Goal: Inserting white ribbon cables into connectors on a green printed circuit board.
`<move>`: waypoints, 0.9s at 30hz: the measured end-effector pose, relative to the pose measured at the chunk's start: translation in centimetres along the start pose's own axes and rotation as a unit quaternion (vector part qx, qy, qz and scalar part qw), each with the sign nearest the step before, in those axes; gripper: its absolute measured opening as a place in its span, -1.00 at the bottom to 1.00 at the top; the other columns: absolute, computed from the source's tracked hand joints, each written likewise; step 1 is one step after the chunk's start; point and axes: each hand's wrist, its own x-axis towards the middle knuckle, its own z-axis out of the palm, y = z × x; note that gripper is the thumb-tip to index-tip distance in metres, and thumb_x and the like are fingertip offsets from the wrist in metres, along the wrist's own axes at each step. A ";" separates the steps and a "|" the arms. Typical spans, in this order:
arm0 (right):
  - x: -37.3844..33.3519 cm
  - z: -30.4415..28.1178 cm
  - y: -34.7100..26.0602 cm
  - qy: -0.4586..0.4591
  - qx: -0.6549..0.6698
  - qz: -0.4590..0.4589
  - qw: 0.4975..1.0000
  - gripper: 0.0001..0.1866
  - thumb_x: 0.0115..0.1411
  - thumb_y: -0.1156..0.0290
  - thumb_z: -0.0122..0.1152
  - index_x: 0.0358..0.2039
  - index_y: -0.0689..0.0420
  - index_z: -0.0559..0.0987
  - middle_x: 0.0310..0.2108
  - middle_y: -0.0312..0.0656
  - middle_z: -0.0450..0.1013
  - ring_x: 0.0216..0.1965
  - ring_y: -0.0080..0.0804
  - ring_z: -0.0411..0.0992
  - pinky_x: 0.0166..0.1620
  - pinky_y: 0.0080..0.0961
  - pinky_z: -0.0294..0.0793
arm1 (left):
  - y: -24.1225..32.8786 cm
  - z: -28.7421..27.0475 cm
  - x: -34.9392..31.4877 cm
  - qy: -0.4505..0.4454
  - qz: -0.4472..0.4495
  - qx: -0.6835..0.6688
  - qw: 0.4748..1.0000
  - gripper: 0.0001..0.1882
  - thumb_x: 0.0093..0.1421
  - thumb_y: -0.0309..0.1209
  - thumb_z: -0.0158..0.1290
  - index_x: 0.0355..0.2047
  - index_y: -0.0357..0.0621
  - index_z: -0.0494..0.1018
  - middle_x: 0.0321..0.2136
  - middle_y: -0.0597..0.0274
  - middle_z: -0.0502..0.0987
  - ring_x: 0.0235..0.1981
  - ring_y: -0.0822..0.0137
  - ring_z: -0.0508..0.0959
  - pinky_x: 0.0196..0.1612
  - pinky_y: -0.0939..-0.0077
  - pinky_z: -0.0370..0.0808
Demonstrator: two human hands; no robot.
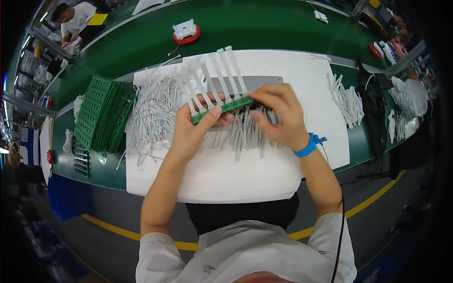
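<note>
My left hand [197,123] is closed around the left part of a narrow green circuit board strip [230,104], holding it tilted above the table. Several flat white cables [218,75] stand up from the strip's far edge. My right hand [278,114] is at the strip's right end, its fingertips at or touching that end. Its thumb is apart from the index finger, and nothing shows between them. Below the strip, a bunch of flat white cables [243,134] lies on white paper [236,181]. A blue band [310,145] circles my right wrist.
A large heap of white cables [153,108] lies left, beside stacked green circuit boards [99,115]. More cables [347,101] lie at the right. Beyond runs a green conveyor belt [264,28] with a white part on a red disc [186,32]. Another person [78,19] sits far left.
</note>
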 end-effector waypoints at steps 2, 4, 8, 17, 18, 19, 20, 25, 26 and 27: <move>0.0 -0.1 0.2 0.097 0.062 0.098 0.988 -0.68 0.10 0.53 0.43 -0.09 0.18 0.65 -0.24 -0.18 0.55 -0.35 -0.40 0.53 -0.35 -0.57 0.53 | -0.2 0.0 0.2 -0.013 0.028 0.050 0.998 -0.65 0.31 -0.57 0.13 0.08 -0.41 0.43 -0.11 -0.04 0.62 -0.22 0.26 0.67 -0.18 0.43 0.65; -0.5 -0.3 0.0 0.037 0.087 0.153 0.984 -0.73 0.14 0.52 0.42 -0.12 0.21 0.65 -0.33 -0.18 0.56 -0.43 -0.45 0.52 -0.37 -0.59 0.53 | -0.2 0.1 0.1 -0.021 0.016 0.068 0.997 -0.67 0.30 -0.58 0.14 0.06 -0.39 0.45 -0.09 -0.05 0.62 -0.22 0.28 0.67 -0.19 0.45 0.63; -0.4 0.1 -0.5 -0.006 0.122 0.200 0.972 -0.84 0.20 0.49 0.39 -0.22 0.27 0.68 -0.46 -0.19 0.59 -0.52 -0.51 0.52 -0.43 -0.62 0.52 | -0.5 0.5 -0.1 -0.007 0.012 0.088 0.996 -0.72 0.27 -0.55 0.19 -0.01 -0.34 0.53 -0.17 0.02 0.66 -0.26 0.35 0.66 -0.26 0.53 0.60; -0.7 -0.2 -1.3 -0.068 0.182 0.175 0.965 -0.68 0.09 0.67 0.34 -0.09 0.25 0.68 -0.34 -0.17 0.64 -0.41 -0.56 0.60 -0.30 -0.66 0.62 | -0.5 1.0 -0.1 -0.011 0.331 0.413 0.848 -0.64 0.00 -0.60 0.36 -0.13 -0.26 0.62 -0.28 0.03 0.66 -0.31 0.29 0.67 -0.27 0.51 0.58; -0.9 0.0 -1.4 -0.071 0.192 0.179 0.962 -0.69 0.10 0.64 0.36 -0.09 0.24 0.68 -0.38 -0.18 0.62 -0.44 -0.54 0.58 -0.35 -0.65 0.61 | -0.7 1.1 -0.1 -0.011 0.330 0.413 0.849 -0.64 0.00 -0.60 0.36 -0.13 -0.26 0.62 -0.28 0.03 0.66 -0.31 0.29 0.67 -0.27 0.51 0.58; -1.0 0.1 -1.4 -0.074 0.201 0.184 0.959 -0.70 0.11 0.62 0.38 -0.09 0.23 0.67 -0.41 -0.19 0.59 -0.47 -0.53 0.57 -0.40 -0.64 0.60 | -0.8 1.2 -0.2 -0.015 0.302 0.407 0.862 -0.61 -0.03 -0.58 0.36 -0.13 -0.23 0.62 -0.31 0.05 0.66 -0.37 0.24 0.67 -0.30 0.51 0.57; -1.0 0.2 -1.5 -0.073 0.201 0.185 0.959 -0.70 0.11 0.62 0.38 -0.09 0.23 0.67 -0.41 -0.19 0.59 -0.47 -0.53 0.57 -0.40 -0.64 0.60 | -0.8 1.2 -0.3 -0.018 0.273 0.401 0.874 -0.58 -0.06 -0.56 0.35 -0.12 -0.20 0.62 -0.35 0.07 0.66 -0.42 0.19 0.67 -0.34 0.51 0.56; -0.7 0.1 -1.6 -0.055 0.201 0.163 0.964 -0.65 0.05 0.63 0.39 -0.09 0.25 0.69 -0.36 -0.19 0.65 -0.42 -0.54 0.61 -0.28 -0.66 0.65 | 0.3 1.2 -0.5 -0.054 0.243 0.397 0.883 -0.56 -0.02 -0.60 0.30 -0.06 -0.20 0.63 -0.37 0.04 0.65 -0.44 0.20 0.67 -0.35 0.49 0.56; -0.7 0.1 -1.6 -0.056 0.202 0.163 0.964 -0.65 0.05 0.63 0.39 -0.09 0.25 0.69 -0.36 -0.19 0.65 -0.42 -0.54 0.61 -0.28 -0.66 0.65 | 0.4 1.1 -0.4 -0.061 0.240 0.392 0.886 -0.56 -0.02 -0.61 0.29 -0.05 -0.21 0.63 -0.37 0.04 0.65 -0.43 0.20 0.68 -0.35 0.48 0.57; -0.7 0.1 -1.7 -0.048 0.198 0.156 0.966 -0.68 0.06 0.65 0.38 -0.11 0.25 0.68 -0.41 -0.19 0.61 -0.47 -0.53 0.58 -0.34 -0.65 0.63 | 0.2 1.1 -0.4 -0.061 0.240 0.392 0.886 -0.56 -0.02 -0.61 0.29 -0.05 -0.21 0.63 -0.37 0.04 0.65 -0.43 0.20 0.68 -0.35 0.48 0.57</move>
